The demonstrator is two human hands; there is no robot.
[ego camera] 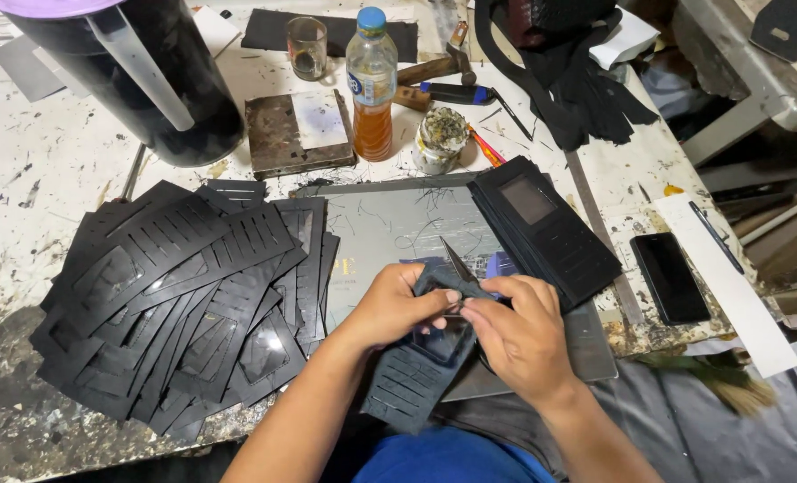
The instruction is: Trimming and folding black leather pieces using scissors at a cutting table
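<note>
Black slotted leather panel (416,380) with a clear window, held between both hands just above the near edge of the grey cutting mat (390,224). Left hand (397,309): fingers curled and closed on the panel's upper left edge. Right hand (524,335): closed around a small pair of thread snips (459,268), whose pointed blades project upward and away from the knuckles; the fingertips also press on the panel's top. The two hands meet, touching over the panel. Left of the left hand: a fanned heap of similar black panels (184,304) lying on the paint-spattered worktable (23,179). Beyond and right of the right hand: a neat stack of black panels (546,228) resting on the mat's far right corner. Further right of that hand: a dark phone (669,277) lying face up. Well beyond both hands: a plastic bottle of orange liquid (372,85), a small open jar (439,139), a hammer (434,67) and a large black cylinder (139,72).
</note>
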